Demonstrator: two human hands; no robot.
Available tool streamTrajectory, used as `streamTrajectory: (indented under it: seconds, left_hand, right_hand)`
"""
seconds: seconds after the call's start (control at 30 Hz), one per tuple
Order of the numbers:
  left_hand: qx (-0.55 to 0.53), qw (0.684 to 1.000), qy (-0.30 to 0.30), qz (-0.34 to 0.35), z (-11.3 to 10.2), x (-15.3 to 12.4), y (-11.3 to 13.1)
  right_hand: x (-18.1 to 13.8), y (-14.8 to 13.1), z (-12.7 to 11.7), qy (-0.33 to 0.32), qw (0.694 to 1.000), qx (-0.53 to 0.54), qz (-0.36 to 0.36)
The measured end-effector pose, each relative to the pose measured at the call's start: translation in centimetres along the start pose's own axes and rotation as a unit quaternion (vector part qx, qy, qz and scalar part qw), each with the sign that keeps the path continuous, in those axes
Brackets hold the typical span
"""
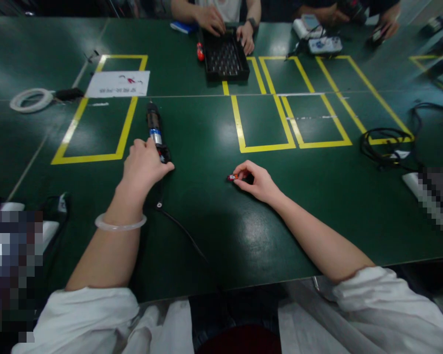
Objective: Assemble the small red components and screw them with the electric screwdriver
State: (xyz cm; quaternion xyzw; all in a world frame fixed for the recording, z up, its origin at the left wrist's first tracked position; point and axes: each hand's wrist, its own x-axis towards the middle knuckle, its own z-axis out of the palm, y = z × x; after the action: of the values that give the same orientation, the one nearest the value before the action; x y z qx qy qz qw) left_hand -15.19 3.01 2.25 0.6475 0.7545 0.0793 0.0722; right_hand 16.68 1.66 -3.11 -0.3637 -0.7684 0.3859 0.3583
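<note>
My left hand [145,164] is on the rear part of an electric screwdriver [155,129], its fingers at the left side and its thumb reaching across to the right. The dark tool, with a blue and silver band, lies on the green table, tip pointing away from me. Its black cord [184,231] runs toward the near edge. Farther right, my right hand [256,181] rests low over the table, thumb and fingertips pinching a small red and orange part [232,177]. The fingers hide some of that part, so its exact kind is unclear.
Yellow tape outlines [268,147] mark the table [203,196]. Across it, a co-worker's hands [210,20] touch a black tray [227,76] of small pieces. A white sheet [114,84] and coiled white cable [31,100] lie left; black cables [384,147] lie right.
</note>
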Motion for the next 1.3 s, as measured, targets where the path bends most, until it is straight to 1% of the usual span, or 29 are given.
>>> streamTrajectory:
  seconds: [0.1, 0.23, 0.33, 0.43, 0.57, 0.8, 0.97, 1.07, 1.3]
  left_hand:
    - [0.004, 0.998, 0.0, 0.056, 0.6, -1.4, 3.5]
    - [0.037, 0.991, -0.022, 0.123, 1.4, -3.4, 6.9]
    - [0.025, 0.985, -0.034, 0.168, 2.0, -4.8, 8.9]
    - [0.006, 0.979, -0.046, 0.2, 2.6, -5.9, 10.0]
    - [-0.014, 0.973, -0.053, 0.226, 2.9, -6.4, 10.5]
    - [-0.012, 0.972, -0.052, 0.228, 2.9, -6.5, 10.4]
    - [0.009, 0.973, -0.046, 0.227, 2.8, -6.6, 10.5]
    - [0.018, 0.973, -0.042, 0.228, 2.8, -6.7, 10.6]
    - [0.02, 0.972, -0.043, 0.229, 2.7, -6.7, 10.7]
  right_hand:
    - [0.0, 0.0, 0.0, 0.002, 1.0, 0.001, 0.004]
    - [0.0, 0.0, 0.1, 0.003, 1.0, 0.017, 0.005]
    - [0.0, 0.0, 0.2, 0.007, 1.0, 0.018, -0.013]
    - [-0.1, 0.1, 0.2, 0.002, 0.999, -0.009, -0.041]
    - [-0.1, 0.1, 0.1, -0.003, 0.998, -0.029, -0.062]
    - [-0.1, -0.6, -0.1, -0.018, 0.997, -0.025, -0.068]
    - [-0.1, -0.1, -0.1, 0.011, 0.996, -0.041, -0.077]
    - [-0.1, 0.2, 0.0, 0.015, 0.995, -0.047, -0.083]
    - [0.0, 0.3, 0.1, -0.006, 0.996, -0.055, -0.063]
